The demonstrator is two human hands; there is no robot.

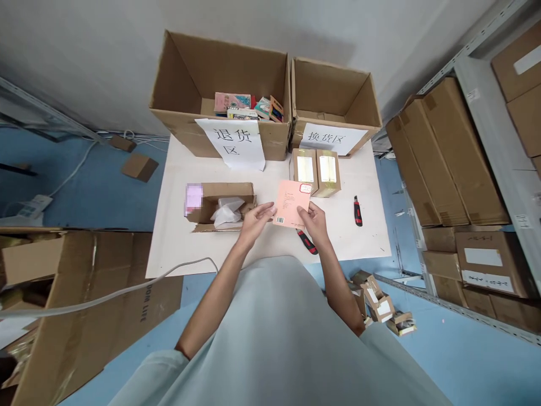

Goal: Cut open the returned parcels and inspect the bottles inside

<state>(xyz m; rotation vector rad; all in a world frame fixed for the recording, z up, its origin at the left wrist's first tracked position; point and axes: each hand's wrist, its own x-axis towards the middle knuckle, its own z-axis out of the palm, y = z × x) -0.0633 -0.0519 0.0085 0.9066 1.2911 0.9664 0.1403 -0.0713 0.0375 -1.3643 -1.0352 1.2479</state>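
A thin pink book (291, 200), with a barcode at its lower left corner and a red-edged label at its top right, is held above the table. My right hand (315, 223) grips its right side, thumb on the cover and fingers behind. At the left edge, my left hand (257, 221) pinches the book lightly with its fingertips. Under the book lies a red and black box cutter (307, 242), partly hidden. An opened cardboard box (207, 225) with crumpled white wrapping (228, 211) inside is beside my left hand. Two small taped boxes (327, 172) stand just behind the book.
A large carton (177, 127) with several books inside and a smaller carton (374, 121) stand at the table's back, both with paper signs. Another box cutter (358, 211) lies at right. Shelves with cartons (448, 158) rise at right; a grey cable (139, 286) crosses at left.
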